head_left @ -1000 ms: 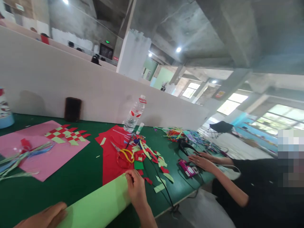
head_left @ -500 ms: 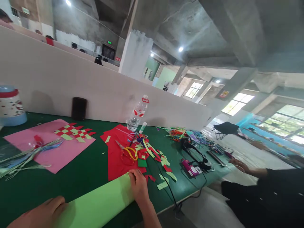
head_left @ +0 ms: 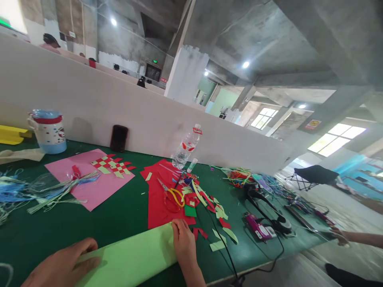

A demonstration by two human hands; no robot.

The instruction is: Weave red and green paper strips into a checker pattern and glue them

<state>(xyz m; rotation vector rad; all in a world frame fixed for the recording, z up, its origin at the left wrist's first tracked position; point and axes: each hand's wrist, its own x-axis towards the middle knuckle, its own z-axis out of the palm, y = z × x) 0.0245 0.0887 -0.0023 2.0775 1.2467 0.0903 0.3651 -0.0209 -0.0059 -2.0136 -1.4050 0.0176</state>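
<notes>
A sheet of light green paper (head_left: 134, 253), folded over into a long band, lies at the table's near edge. My left hand (head_left: 64, 263) grips its left end, thumb and fingers closed about the edge. At the far right end my right hand (head_left: 185, 245) pinches the paper's upper corner. Just beyond it are red paper (head_left: 157, 213) and yellow-handled scissors (head_left: 172, 195). Red and green paper scraps (head_left: 220, 243) lie to the right of my right hand. Further back, a woven red-and-green checked piece (head_left: 112, 164) rests on pink paper (head_left: 89, 195).
A water bottle (head_left: 187, 147), a glue stick (head_left: 192, 165), a phone (head_left: 119, 138) and a jug (head_left: 49, 131) stand near the partition. Blue and pale strands (head_left: 18, 189) lie at left. Headphones (head_left: 269, 209), a purple device (head_left: 259, 228) and cables occupy the right. Another person's hand (head_left: 339, 235) is at the far right.
The view has swung left, so the table's things appear further right. Both my hands stay on the green paper. The other person's dark clothing has mostly left the view.
</notes>
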